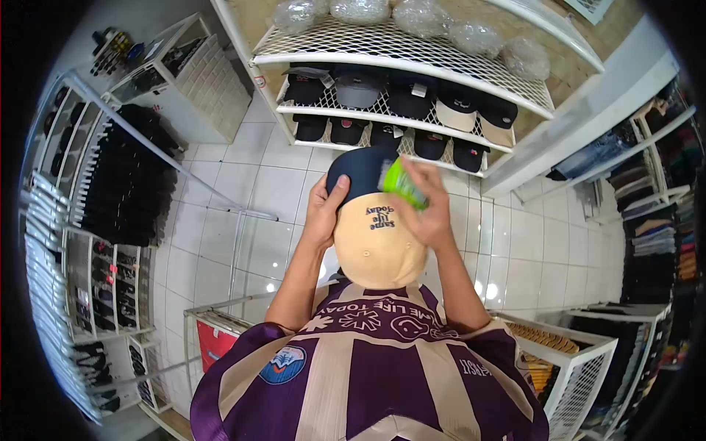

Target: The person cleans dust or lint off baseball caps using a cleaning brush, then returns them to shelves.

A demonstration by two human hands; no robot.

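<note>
Nearest the wearer, a purple-and-cream striped shirt (pixel 382 375) is filling the foreground. Just beyond it, a cap (pixel 379 261) is being held in the air, its cream crown facing up and its dark brim (pixel 354 173) pointing away. The left hand (pixel 322 213) is gripping the brim's side, the thumb lying on top. The right hand (pixel 430 202) is closing around a green brush (pixel 397 184), blurred as if moving, whose bristles are meeting the brim's opposite side. Brushing appears to be in progress: the brush is working at the brim, not over the crown's lettering (pixel 379 218). How much surface is already done, and how much is remaining, cannot be told. Farther off, pale floor tiles (pixel 254 176) are stretching towards a shelf unit (pixel 309 57) carrying more caps (pixel 410 101) and, higher up, clear-wrapped bundles (pixel 423 18).
</note>
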